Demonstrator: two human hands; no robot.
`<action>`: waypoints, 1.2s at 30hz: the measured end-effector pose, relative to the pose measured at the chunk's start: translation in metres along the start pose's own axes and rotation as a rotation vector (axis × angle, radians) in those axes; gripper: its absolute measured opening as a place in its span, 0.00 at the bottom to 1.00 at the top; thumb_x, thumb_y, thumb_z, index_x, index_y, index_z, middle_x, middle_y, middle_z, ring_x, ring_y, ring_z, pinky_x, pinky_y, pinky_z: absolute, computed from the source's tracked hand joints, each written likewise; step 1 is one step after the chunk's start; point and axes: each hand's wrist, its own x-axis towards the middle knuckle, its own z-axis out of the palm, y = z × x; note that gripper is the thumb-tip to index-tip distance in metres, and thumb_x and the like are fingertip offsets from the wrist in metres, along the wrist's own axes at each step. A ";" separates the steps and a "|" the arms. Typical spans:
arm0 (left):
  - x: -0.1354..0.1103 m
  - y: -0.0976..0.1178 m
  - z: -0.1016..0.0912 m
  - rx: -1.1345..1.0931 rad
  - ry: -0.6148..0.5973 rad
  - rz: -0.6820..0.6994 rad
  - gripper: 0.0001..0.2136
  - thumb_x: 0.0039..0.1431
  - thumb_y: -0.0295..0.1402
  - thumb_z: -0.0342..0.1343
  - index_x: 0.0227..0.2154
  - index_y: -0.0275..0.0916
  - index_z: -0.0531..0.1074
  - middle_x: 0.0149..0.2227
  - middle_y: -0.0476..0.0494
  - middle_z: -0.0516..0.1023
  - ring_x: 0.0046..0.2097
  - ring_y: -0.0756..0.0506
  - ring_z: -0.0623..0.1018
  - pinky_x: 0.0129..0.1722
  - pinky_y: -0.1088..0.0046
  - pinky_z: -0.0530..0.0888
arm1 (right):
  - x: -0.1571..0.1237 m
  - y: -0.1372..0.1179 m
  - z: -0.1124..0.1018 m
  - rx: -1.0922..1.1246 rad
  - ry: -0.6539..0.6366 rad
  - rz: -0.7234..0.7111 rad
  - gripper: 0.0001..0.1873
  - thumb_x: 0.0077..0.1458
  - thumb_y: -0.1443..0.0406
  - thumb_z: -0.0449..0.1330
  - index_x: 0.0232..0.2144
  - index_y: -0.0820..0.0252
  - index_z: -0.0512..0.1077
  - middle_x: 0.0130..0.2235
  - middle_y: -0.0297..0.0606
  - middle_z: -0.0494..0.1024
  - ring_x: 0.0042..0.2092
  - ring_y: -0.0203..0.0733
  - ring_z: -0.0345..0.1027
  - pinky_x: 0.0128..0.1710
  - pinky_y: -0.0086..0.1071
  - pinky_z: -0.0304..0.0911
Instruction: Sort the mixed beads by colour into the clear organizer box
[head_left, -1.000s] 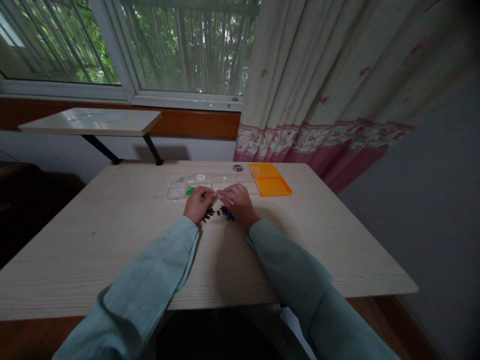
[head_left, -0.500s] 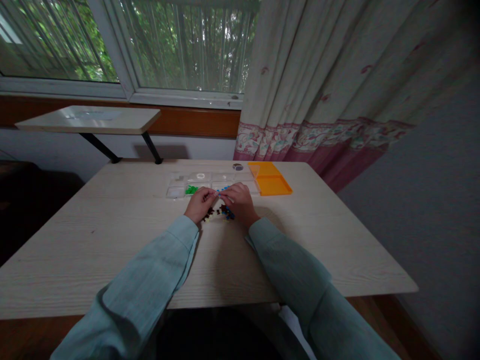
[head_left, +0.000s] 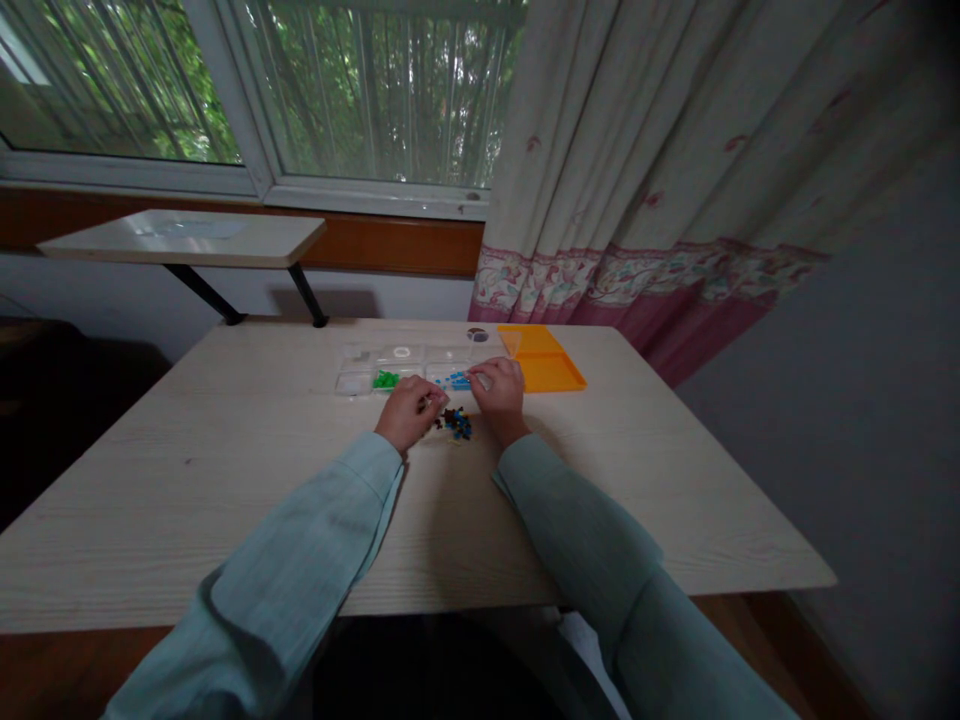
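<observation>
My left hand (head_left: 407,412) is closed in a pinch just left of a small pile of brown, blue and pale pieces (head_left: 456,424) on the table. What its fingertips hold is too small to make out. My right hand (head_left: 500,396) is over the right part of a clear compartment box (head_left: 354,384), its thumb and fingertips pressed together; whatever is between them is hidden. Small green pieces (head_left: 385,380) lie in one front compartment. Blue pieces (head_left: 456,380) lie in another, beside the right fingertips.
An orange open case or lid (head_left: 553,372) lies right of the clear box. A dark round object (head_left: 477,335) sits behind it. At the back left a small raised shelf (head_left: 247,245) stands on black legs on the wooden table (head_left: 225,480). A curtain (head_left: 570,200) hangs behind.
My hands were together over the box front and have drawn apart. The right hand has moved right, over the blue compartment; more of the blue pieces and the pile now shows.
</observation>
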 end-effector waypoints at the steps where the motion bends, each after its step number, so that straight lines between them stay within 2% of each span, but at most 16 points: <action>1: -0.001 0.002 0.000 0.025 -0.024 0.033 0.08 0.60 0.35 0.54 0.35 0.40 0.77 0.35 0.43 0.75 0.42 0.44 0.72 0.46 0.64 0.68 | 0.000 0.000 0.001 -0.008 0.002 0.014 0.10 0.56 0.59 0.59 0.33 0.55 0.79 0.37 0.39 0.74 0.44 0.45 0.62 0.47 0.38 0.54; 6: -0.006 0.012 0.005 0.147 -0.114 0.161 0.09 0.58 0.37 0.57 0.40 0.43 0.77 0.39 0.42 0.72 0.44 0.43 0.70 0.47 0.63 0.66 | -0.001 0.001 0.005 -0.046 0.010 0.044 0.09 0.55 0.57 0.61 0.32 0.54 0.78 0.37 0.38 0.74 0.44 0.45 0.61 0.48 0.39 0.53; 9: -0.007 0.018 0.007 0.212 -0.145 0.185 0.10 0.56 0.39 0.59 0.40 0.43 0.77 0.40 0.41 0.72 0.45 0.41 0.69 0.46 0.62 0.66 | -0.001 0.001 0.006 -0.068 -0.016 0.029 0.10 0.55 0.57 0.61 0.32 0.54 0.79 0.37 0.39 0.74 0.45 0.47 0.60 0.47 0.40 0.53; 13: -0.007 0.020 0.008 0.256 -0.171 0.194 0.10 0.56 0.40 0.60 0.39 0.43 0.77 0.40 0.40 0.72 0.45 0.40 0.68 0.44 0.62 0.66 | -0.001 -0.002 0.004 -0.105 -0.096 0.015 0.11 0.59 0.58 0.57 0.37 0.54 0.79 0.39 0.41 0.73 0.46 0.47 0.60 0.46 0.41 0.53; 20: -0.007 0.017 0.006 0.257 -0.180 0.191 0.06 0.57 0.35 0.57 0.36 0.42 0.77 0.40 0.40 0.71 0.44 0.41 0.68 0.45 0.62 0.66 | -0.001 -0.003 0.003 -0.056 -0.049 -0.019 0.14 0.61 0.59 0.54 0.37 0.55 0.79 0.37 0.40 0.74 0.43 0.45 0.60 0.46 0.40 0.53; 25: -0.007 0.018 0.006 0.244 -0.189 0.180 0.05 0.57 0.33 0.56 0.34 0.40 0.76 0.40 0.40 0.72 0.45 0.41 0.68 0.46 0.62 0.66 | -0.001 -0.003 0.003 -0.087 -0.099 -0.005 0.15 0.63 0.58 0.53 0.39 0.56 0.78 0.38 0.40 0.75 0.44 0.44 0.61 0.46 0.39 0.52; 32: -0.007 0.013 0.008 0.186 -0.148 0.156 0.06 0.59 0.34 0.55 0.35 0.40 0.75 0.38 0.41 0.73 0.43 0.42 0.70 0.44 0.63 0.65 | -0.002 -0.001 0.005 -0.052 -0.003 -0.060 0.15 0.62 0.58 0.53 0.35 0.56 0.78 0.35 0.40 0.75 0.42 0.44 0.61 0.44 0.38 0.53; 36: -0.004 0.011 0.007 0.140 -0.124 0.172 0.07 0.62 0.36 0.52 0.35 0.40 0.74 0.35 0.42 0.75 0.41 0.43 0.71 0.44 0.64 0.65 | -0.002 -0.001 0.005 -0.041 -0.004 -0.063 0.15 0.62 0.58 0.53 0.35 0.56 0.78 0.36 0.40 0.75 0.41 0.44 0.61 0.44 0.37 0.54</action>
